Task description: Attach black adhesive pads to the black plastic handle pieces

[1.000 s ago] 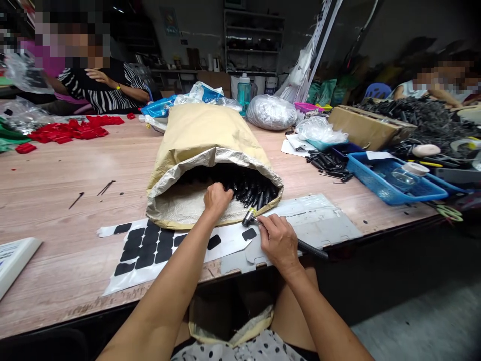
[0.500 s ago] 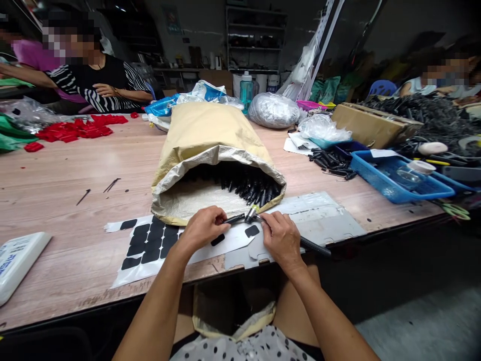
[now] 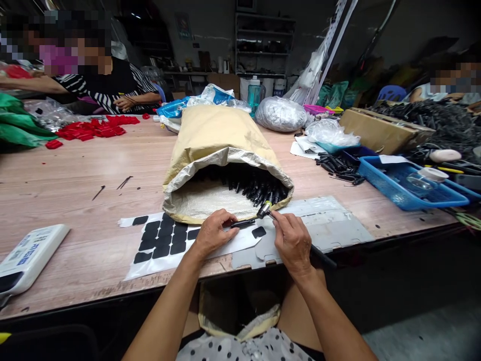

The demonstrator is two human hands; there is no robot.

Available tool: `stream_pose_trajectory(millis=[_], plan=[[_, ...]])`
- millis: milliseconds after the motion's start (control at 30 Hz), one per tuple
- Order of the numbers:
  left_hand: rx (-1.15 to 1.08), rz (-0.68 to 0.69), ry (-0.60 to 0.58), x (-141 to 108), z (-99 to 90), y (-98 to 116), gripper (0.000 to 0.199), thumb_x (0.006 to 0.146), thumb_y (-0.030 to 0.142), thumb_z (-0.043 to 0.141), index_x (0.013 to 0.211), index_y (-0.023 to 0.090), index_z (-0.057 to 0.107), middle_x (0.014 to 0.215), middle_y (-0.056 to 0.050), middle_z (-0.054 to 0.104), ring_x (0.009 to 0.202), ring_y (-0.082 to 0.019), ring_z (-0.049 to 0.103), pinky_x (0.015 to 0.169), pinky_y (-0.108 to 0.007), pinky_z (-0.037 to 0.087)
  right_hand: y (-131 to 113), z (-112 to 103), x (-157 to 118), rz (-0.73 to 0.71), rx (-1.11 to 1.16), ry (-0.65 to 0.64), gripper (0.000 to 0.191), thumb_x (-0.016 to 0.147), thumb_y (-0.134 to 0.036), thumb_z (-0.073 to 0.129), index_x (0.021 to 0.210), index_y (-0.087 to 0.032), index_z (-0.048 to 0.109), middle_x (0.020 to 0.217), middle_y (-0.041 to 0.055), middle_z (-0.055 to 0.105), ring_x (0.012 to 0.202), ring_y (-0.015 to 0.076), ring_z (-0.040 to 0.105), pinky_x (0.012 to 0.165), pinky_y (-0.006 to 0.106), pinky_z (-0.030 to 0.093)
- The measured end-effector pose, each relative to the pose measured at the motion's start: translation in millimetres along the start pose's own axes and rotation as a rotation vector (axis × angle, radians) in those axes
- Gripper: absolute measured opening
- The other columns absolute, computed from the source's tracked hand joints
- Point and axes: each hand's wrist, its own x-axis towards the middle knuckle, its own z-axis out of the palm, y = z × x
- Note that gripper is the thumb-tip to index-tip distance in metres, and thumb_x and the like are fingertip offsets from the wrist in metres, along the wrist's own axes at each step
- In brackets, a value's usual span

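My left hand [image 3: 216, 231] pinches a slim black rod-like piece [image 3: 243, 223], which lies low over the board and points right. My right hand [image 3: 293, 240] is closed around a small hammer [image 3: 264, 209] with a shiny metal head and a yellowish end face. Its black handle sticks out below my palm. The hammer head is just above and right of the black piece's tip. Behind both hands, a tan woven sack [image 3: 221, 130] lies with its mouth facing me, many black pieces inside. Under my left hand is a white sheet with black rounded-square patches [image 3: 161, 238].
A grey board [image 3: 326, 225] lies along the table edge on the right. Beyond it are a blue basket [image 3: 406, 193] and loose black parts [image 3: 338, 168]. A white device [image 3: 33, 255] stands at left, near red pieces [image 3: 93, 129]. Co-workers sit across the table.
The hammer head has risen slightly and moved right, away from the black piece's tip. My left hand keeps its hold on the piece. The whole view has shifted a little to the left.
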Motion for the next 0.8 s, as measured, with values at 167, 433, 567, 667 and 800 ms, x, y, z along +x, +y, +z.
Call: stream_pose_trajectory(millis=[167, 433, 567, 667, 800], plan=[[-0.034, 0.0, 0.004, 0, 0.9, -2, 0.016, 0.081, 0.026, 0.072, 0.097, 0.022, 0.071, 0.086, -0.001, 0.063, 0.084, -0.019, 0.057, 0.076, -0.03, 0.043, -17, -7, 6, 0.021, 0.259, -0.029, 0.033, 0.1, -0.021, 0.046, 0.127, -0.024, 0.065, 0.106, 0.0068, 0.071, 0.098, 0.0191, 0.064, 0.088, 0.031, 0.05], [-0.08, -0.034, 0.0, 1, 0.2, -2, 0.014, 0.082, 0.026, 0.073, 0.094, 0.02, 0.074, 0.081, -0.001, 0.061, 0.08, -0.017, 0.055, 0.073, -0.029, 0.041, -41, -8, 8, 0.004, 0.398, -0.188, 0.03, 0.099, -0.021, 0.046, 0.121, -0.023, 0.067, 0.102, 0.0061, 0.072, 0.097, 0.0191, 0.066, 0.088, 0.032, 0.052], [-0.087, -0.016, 0.014, 2, 0.8, -3, 0.013, 0.081, 0.025, 0.073, 0.093, 0.018, 0.073, 0.08, 0.0, 0.06, 0.078, -0.017, 0.054, 0.072, -0.029, 0.04, -50, -9, 6, -0.048, 0.401, -0.117, 0.032, 0.099, -0.02, 0.046, 0.126, -0.021, 0.065, 0.104, 0.0069, 0.07, 0.096, 0.0182, 0.065, 0.088, 0.031, 0.051], [-0.074, -0.009, 0.016, 2, 1.3, -4, 0.008, 0.082, 0.024, 0.072, 0.087, 0.018, 0.072, 0.079, 0.0, 0.058, 0.077, -0.016, 0.053, 0.071, -0.028, 0.039, -52, -6, 3, -0.077, 0.319, -0.182, 0.033, 0.099, -0.017, 0.045, 0.125, -0.022, 0.066, 0.096, 0.0058, 0.07, 0.092, 0.0181, 0.064, 0.084, 0.029, 0.051], [-0.073, -0.017, 0.01, 1, 1.1, -3, 0.011, 0.081, 0.023, 0.073, 0.092, 0.019, 0.073, 0.08, 0.0, 0.059, 0.079, -0.017, 0.053, 0.073, -0.028, 0.04, -48, -5, 2, -0.057, 0.253, -0.193, 0.033, 0.098, -0.015, 0.046, 0.123, -0.023, 0.067, 0.094, 0.005, 0.07, 0.091, 0.018, 0.065, 0.084, 0.029, 0.05]])
